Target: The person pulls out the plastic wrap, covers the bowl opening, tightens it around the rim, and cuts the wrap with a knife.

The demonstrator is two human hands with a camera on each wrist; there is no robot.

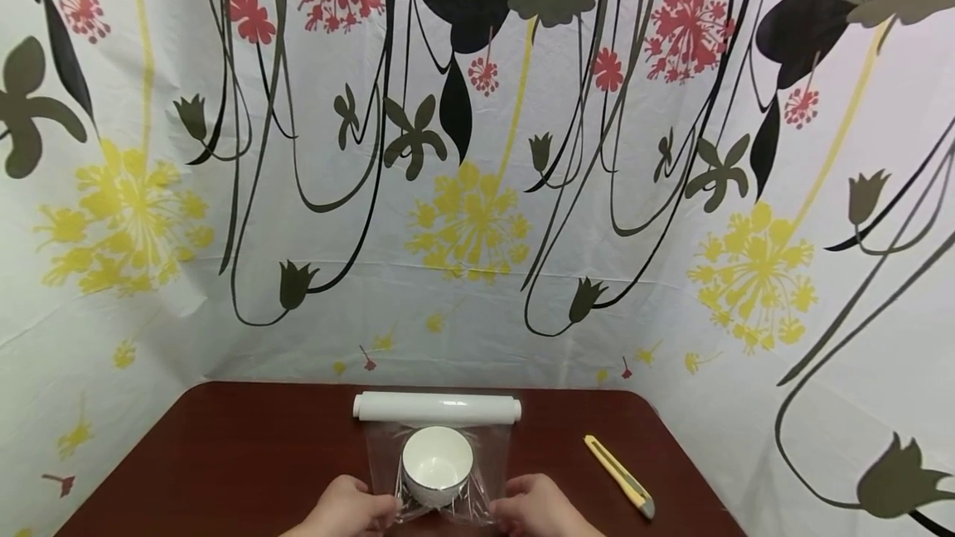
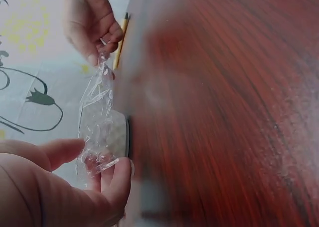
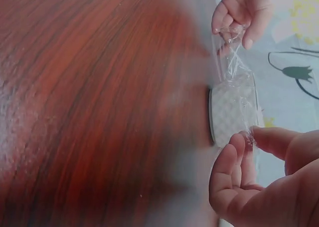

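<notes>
Clearly enough, the left hand and right hand each pinch a near corner of the clear film, which stretches from the white roll. Upright between roll and hands stands a white bowl; whether film runs beneath it, I can't quite tell. A yellow cutter lies rightward on the reddish table.

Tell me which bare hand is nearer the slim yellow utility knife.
The right hand, holding clear plastic film. The slim yellow utility knife lies to its right; the left hand is farther off, on the other side of the round white bowl.
</notes>
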